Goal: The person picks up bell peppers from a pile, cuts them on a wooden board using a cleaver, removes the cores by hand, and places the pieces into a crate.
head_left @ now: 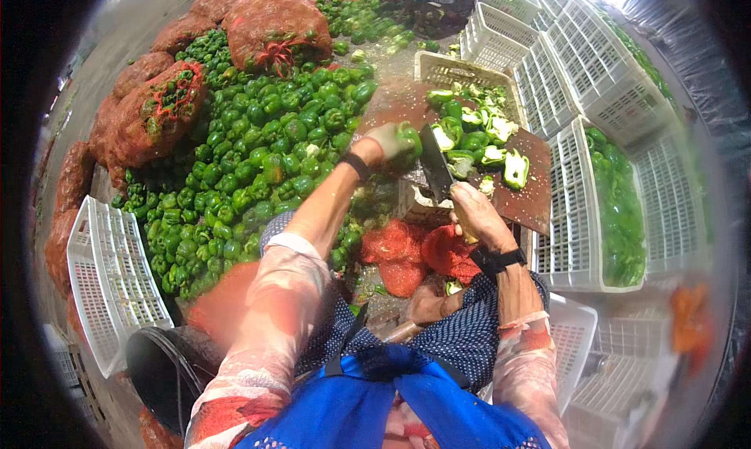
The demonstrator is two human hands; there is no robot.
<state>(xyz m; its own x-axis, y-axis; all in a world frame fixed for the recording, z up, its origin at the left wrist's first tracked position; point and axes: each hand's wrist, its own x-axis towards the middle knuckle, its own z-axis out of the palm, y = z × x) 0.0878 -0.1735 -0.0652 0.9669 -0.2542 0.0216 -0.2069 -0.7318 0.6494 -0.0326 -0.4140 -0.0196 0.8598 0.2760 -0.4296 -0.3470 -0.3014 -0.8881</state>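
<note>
Held a green pepper, wrapped by the closed left hand, by the board's left side; clasped a knife in the closed right hand, at the board's near edge. Seemingly mid-cutting; next, needed to guide the knife clear of the left hand.

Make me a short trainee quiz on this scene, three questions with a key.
1. What does the right hand hold?
2. True or false: cut peppers lie on the brown board.
3. Which colour are the crates along the right side?
A) blue
B) white
C) black

Key:
1. A knife.
2. True.
3. B.
</note>
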